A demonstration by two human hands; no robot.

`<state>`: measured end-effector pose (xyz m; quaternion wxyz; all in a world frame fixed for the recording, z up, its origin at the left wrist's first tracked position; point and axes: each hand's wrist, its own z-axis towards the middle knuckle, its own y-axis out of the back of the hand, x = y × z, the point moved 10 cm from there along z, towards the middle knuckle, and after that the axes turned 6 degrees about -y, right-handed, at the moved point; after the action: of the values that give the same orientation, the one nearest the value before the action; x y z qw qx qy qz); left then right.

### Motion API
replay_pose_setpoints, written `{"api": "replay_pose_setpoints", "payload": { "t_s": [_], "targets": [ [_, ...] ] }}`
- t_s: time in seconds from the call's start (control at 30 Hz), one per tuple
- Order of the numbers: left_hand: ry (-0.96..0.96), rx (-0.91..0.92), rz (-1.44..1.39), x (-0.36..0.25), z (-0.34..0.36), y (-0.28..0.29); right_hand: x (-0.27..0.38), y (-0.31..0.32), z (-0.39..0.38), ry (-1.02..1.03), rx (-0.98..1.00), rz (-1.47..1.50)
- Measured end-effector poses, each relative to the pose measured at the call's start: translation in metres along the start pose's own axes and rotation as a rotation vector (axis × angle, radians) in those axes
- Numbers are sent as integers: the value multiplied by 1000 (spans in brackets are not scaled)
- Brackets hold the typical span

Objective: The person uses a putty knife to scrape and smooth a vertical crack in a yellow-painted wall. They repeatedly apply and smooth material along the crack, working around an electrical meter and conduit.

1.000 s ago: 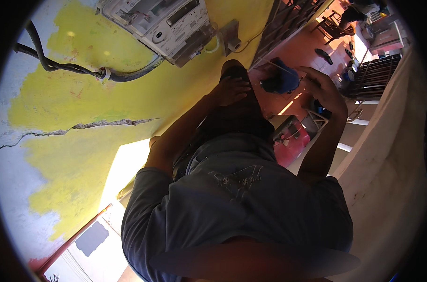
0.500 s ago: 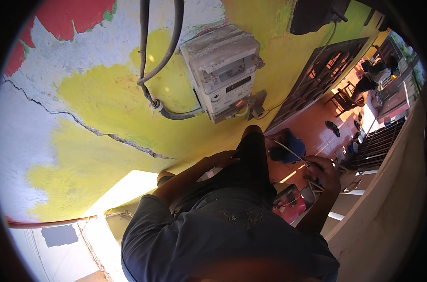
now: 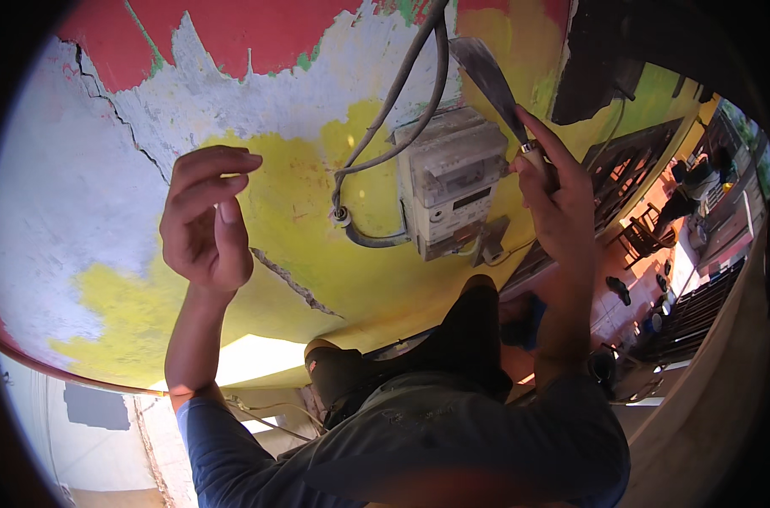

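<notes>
My right hand (image 3: 561, 196) is raised beside the electricity meter, closed round the pale handle of a paint scraper (image 3: 489, 78). The forefinger stretches along the tool, and its dark, wide blade points up and left in front of the wall, near a grey cable (image 3: 391, 110). I cannot tell whether the blade touches the wall. My left hand (image 3: 200, 222) is lifted in front of the wall (image 3: 292, 169), holding nothing, its fingers loosely bent and apart. Patches of red, whitish and yellow paint with ragged edges cover this wall.
A dusty meter box (image 3: 453, 182) juts from the wall between my hands, its cable looping up and left. A crack (image 3: 292, 284) runs down the wall behind my left hand. At the right are a barred window (image 3: 631, 161), a wooden chair (image 3: 643, 237) and a tiled floor.
My left hand has risen from my thigh to the wall. My right hand has lifted the scraper from low at the right to beside the meter. The view has shifted, showing more upper wall.
</notes>
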<state>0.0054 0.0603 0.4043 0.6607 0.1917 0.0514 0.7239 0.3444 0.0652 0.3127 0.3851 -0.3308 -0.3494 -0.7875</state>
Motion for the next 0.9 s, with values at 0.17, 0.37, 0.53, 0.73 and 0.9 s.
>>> {"api": "replay_pose_setpoints", "payload": {
  "t_s": [0.17,0.37,0.53,0.73,0.9],
  "targets": [
    [-241,536,770,69,72,-58,58,-51,29,390,-230,-234],
    [-736,759,660,68,53,-152,45,-74,28,298,-177,-374],
    [-584,744,496,94,59,-165,48,-70,26,319,-168,-366],
    [-620,713,558,92,55,-166,47,-73,27,340,-187,-318],
    [-626,660,581,89,67,-165,49,-76,31,258,-208,-340]
  ]
}}
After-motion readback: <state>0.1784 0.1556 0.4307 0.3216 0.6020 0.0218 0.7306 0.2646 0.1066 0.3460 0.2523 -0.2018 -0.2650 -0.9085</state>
